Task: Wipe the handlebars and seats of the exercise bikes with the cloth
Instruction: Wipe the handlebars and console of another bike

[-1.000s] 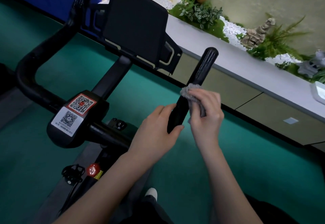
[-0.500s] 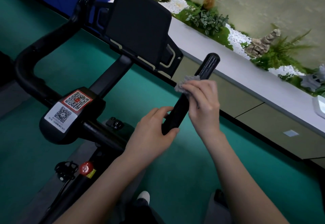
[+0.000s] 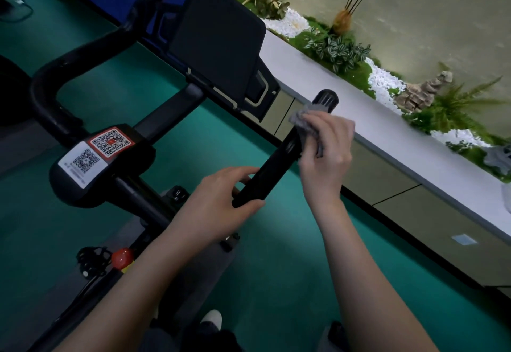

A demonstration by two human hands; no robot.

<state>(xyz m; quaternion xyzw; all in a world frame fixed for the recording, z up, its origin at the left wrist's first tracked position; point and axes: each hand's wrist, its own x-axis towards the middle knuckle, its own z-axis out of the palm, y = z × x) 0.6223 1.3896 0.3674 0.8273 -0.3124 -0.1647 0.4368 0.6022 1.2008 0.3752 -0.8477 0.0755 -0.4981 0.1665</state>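
Hands first: the right hand (image 3: 326,152) pinches the small grey fluffy cloth (image 3: 301,118) against the black right handlebar grip (image 3: 276,169), now higher than one second ago, just under the end cap. The left hand (image 3: 221,199) keeps gripping the lower end. I judge this grip nearly wiped.

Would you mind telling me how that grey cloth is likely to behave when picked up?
The cloth is probably floppy: it bunches in folds under the right hand. It seems light: that hand alone pins it to the handlebar. Its fuzzy surface likely grips, not slips.
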